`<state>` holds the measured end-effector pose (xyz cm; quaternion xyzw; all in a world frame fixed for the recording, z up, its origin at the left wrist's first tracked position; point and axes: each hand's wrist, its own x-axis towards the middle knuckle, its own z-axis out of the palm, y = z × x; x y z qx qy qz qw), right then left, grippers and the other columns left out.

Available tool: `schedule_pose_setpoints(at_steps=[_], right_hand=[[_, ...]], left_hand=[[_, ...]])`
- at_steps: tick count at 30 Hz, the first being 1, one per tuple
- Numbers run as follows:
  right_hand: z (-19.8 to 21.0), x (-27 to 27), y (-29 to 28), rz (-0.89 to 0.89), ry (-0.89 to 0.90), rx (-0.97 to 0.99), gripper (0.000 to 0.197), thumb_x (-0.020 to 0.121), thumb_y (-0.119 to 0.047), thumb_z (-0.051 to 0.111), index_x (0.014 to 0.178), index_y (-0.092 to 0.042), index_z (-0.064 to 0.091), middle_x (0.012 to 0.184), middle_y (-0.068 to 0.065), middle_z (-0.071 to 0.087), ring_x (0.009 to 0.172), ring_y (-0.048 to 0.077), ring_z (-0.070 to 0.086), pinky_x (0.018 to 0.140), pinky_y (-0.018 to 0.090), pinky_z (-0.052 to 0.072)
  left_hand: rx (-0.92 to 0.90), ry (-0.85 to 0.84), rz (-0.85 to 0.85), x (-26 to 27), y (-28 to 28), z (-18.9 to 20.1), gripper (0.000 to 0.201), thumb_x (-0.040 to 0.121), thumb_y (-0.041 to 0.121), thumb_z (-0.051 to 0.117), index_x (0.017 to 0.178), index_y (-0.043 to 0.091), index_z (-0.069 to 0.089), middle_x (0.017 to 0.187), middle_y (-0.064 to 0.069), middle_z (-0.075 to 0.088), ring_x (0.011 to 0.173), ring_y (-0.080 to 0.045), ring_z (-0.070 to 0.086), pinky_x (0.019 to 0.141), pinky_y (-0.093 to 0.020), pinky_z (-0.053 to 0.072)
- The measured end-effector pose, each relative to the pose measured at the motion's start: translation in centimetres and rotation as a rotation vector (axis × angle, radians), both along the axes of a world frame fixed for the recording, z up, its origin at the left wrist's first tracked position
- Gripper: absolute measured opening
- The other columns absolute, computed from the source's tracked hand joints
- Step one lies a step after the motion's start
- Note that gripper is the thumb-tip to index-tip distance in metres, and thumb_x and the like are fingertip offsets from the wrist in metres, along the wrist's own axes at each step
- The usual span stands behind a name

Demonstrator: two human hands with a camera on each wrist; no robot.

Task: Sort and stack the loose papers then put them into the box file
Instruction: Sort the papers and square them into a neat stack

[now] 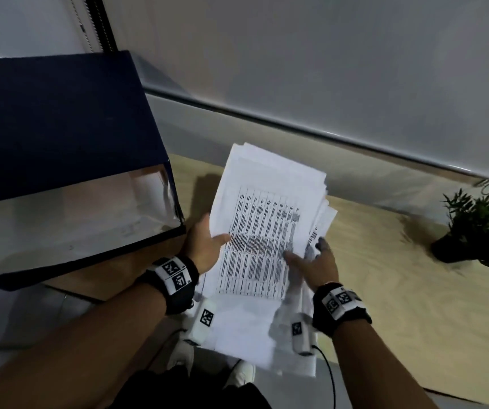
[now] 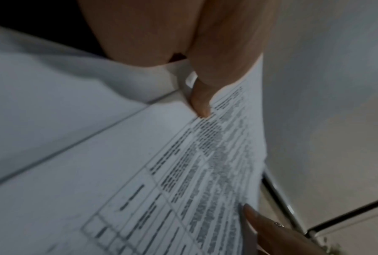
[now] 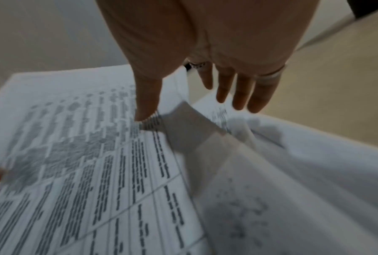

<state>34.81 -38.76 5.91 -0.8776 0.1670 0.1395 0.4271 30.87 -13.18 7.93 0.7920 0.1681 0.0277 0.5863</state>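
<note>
A stack of printed white papers (image 1: 267, 202) is held up over the wooden table (image 1: 385, 276), its edges uneven and its top sheet a table of text. My left hand (image 1: 208, 246) pinches the stack's left edge, thumb (image 2: 202, 103) on top and fingers hidden beneath. My right hand (image 1: 320, 267) is at the right edge: its thumb (image 3: 147, 103) presses on the top sheet and its straight fingers (image 3: 240, 96) spread over the lower sheets (image 3: 292, 172). The navy box file (image 1: 69, 160) lies open to the left with its lid raised, its pale inside bare.
A small potted plant (image 1: 479, 228) stands on the table at the far right. A grey wall with a ledge runs behind the table. The box file overhangs the table's left edge, and my shoes show on the floor below the papers.
</note>
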Motion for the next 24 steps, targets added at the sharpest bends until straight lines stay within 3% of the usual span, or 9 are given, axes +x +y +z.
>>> schedule_pose_setpoints(at_steps=[3,5,7,9,11,14,18,21,24], right_hand=[[4.9,1.5,-0.4,-0.072,-0.152,0.372,0.079,0.062,-0.025,0.09,0.13,-0.006,0.052,0.11,0.001,0.072,0.094,0.016,0.071,0.084,0.041,0.056],[8.5,1.6,0.0,-0.069,-0.289,0.452,0.036,0.074,-0.01,0.081,0.106,-0.002,0.067,0.075,-0.008,0.075,0.067,0.005,0.07,0.072,0.031,0.052],[11.9,1.1,0.2,-0.088,-0.435,0.51,0.019,0.079,-0.004,0.076,0.095,0.003,0.069,0.06,-0.015,0.07,0.055,-0.002,0.065,0.062,0.02,0.05],[13.9,0.3,0.4,-0.109,-0.553,0.583,0.015,0.08,-0.001,0.073,0.094,0.004,0.069,0.061,-0.016,0.071,0.059,-0.002,0.066,0.058,0.013,0.051],[14.5,-0.4,0.4,-0.136,-0.611,0.659,0.015,0.08,0.002,0.073,0.093,-0.004,0.071,0.078,-0.011,0.076,0.076,0.008,0.072,0.069,0.019,0.056],[13.5,-0.8,0.6,-0.131,-0.634,0.595,0.022,0.075,0.0,0.078,0.087,-0.018,0.072,0.088,-0.008,0.077,0.086,0.015,0.073,0.076,0.029,0.059],[10.7,-0.7,1.1,-0.163,-0.477,0.493,0.021,0.071,-0.006,0.083,0.088,-0.012,0.073,0.081,-0.005,0.077,0.076,0.013,0.074,0.075,0.042,0.061],[9.3,-0.4,1.3,-0.202,-0.424,0.458,0.019,0.07,-0.014,0.085,0.083,-0.015,0.072,0.085,0.0,0.076,0.081,0.017,0.074,0.079,0.045,0.06],[8.7,-0.6,1.4,-0.249,-0.408,0.497,0.015,0.07,-0.015,0.085,0.079,-0.015,0.072,0.082,-0.005,0.077,0.078,0.014,0.074,0.077,0.037,0.059]], left_hand=[[-0.095,-0.176,0.049,-0.3,-0.4,2.5,0.042,0.084,0.012,0.073,0.123,0.006,0.059,0.124,-0.005,0.065,0.119,-0.019,0.06,0.106,-0.036,0.044],[-0.137,-0.244,0.049,-0.5,-1.4,4.5,0.029,0.087,0.016,0.07,0.115,0.009,0.063,0.11,0.002,0.069,0.106,-0.01,0.064,0.096,-0.019,0.048],[-0.091,-0.296,0.067,-0.3,-2.5,6.5,0.017,0.09,0.025,0.066,0.101,0.013,0.061,0.088,0.015,0.064,0.08,0.003,0.061,0.075,-0.001,0.043],[-0.053,-0.359,0.088,0.2,-2.9,7.7,0.021,0.091,0.032,0.063,0.096,0.012,0.061,0.08,0.019,0.06,0.07,0.012,0.058,0.067,0.0,0.041],[-0.049,-0.423,0.109,0.9,-2.9,9.0,0.028,0.091,0.031,0.064,0.11,0.01,0.064,0.091,0.015,0.069,0.083,0.016,0.062,0.074,-0.004,0.046],[-0.075,-0.382,0.066,1.6,-2.6,8.2,0.034,0.088,0.024,0.07,0.116,0.018,0.053,0.104,0.012,0.07,0.094,0.008,0.065,0.083,-0.014,0.05],[-0.107,-0.213,-0.026,1.9,-3.1,5.3,0.056,0.084,0.017,0.071,0.13,0.015,0.04,0.124,-0.002,0.062,0.113,-0.011,0.06,0.099,-0.03,0.05],[-0.041,-0.137,-0.037,1.9,-3.5,5.4,0.029,0.09,0.013,0.066,0.118,0.008,0.062,0.113,0.0,0.068,0.095,-0.007,0.065,0.08,-0.009,0.05],[-0.073,-0.115,0.045,1.6,-3.5,5.0,0.017,0.087,0.015,0.07,0.103,0.008,0.071,0.09,0.01,0.07,0.075,0.01,0.065,0.069,-0.007,0.049]])
